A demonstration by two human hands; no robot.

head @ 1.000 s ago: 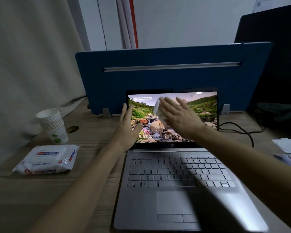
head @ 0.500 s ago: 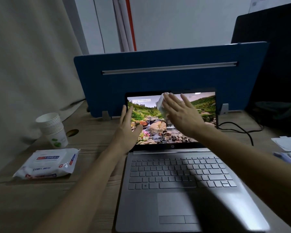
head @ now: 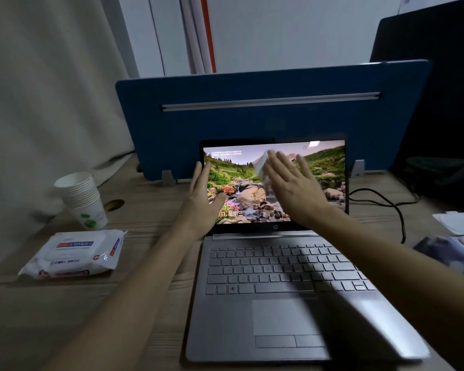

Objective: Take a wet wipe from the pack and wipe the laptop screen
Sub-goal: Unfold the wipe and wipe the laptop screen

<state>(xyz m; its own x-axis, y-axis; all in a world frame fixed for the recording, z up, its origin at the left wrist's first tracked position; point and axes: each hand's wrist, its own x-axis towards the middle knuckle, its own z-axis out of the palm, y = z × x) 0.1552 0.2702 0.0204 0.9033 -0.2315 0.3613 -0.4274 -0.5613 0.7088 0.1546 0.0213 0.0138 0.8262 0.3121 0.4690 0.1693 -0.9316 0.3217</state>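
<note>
The right hand (head: 295, 190) is spread flat with fingers splayed, pressing a folded white wet wipe (head: 263, 167) onto the upper middle of the lit screen of the silver laptop (head: 272, 183), while the left hand (head: 202, 199) is open and braced against the screen's left edge, gripping nothing. Compared to half a second back, the wiping hand looks nearly unmoved. Off to the left on the wooden desk (head: 150, 204), the white plastic wet wipe pack (head: 74, 253) lies flat, flap apparently closed, with a stack of white paper cups (head: 82, 200) just behind it.
</note>
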